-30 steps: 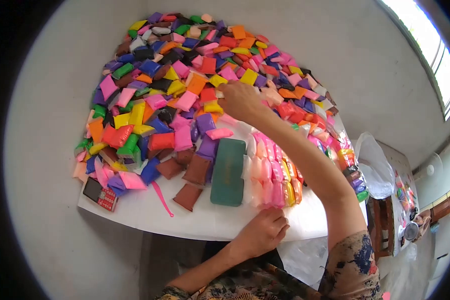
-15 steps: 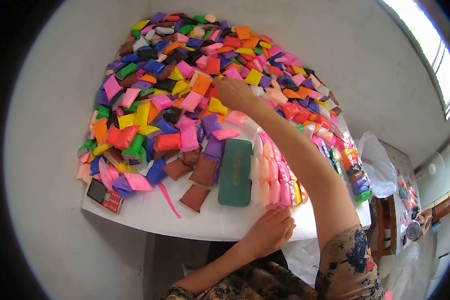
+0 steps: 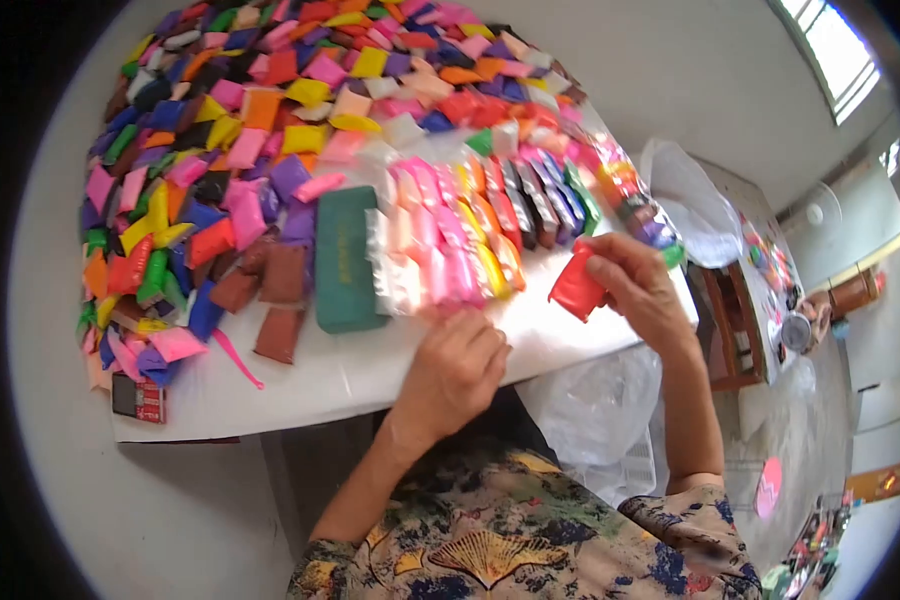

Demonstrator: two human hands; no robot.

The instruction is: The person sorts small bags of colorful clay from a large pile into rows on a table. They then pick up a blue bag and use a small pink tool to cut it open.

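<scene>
Our right hand (image 3: pixel 635 290) pinches the red packet (image 3: pixel 576 288) at centre right; we'd best slot it in while our curled left hand (image 3: pixel 460 365), its hold unclear, steadies the packet row (image 3: pixel 470 230).

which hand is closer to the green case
Left. The left hand sits just right of the green case; the right hand is farther right, holding a red packet.

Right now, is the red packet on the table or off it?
Off it: the right hand holds the red packet up, over the table edge.
</scene>
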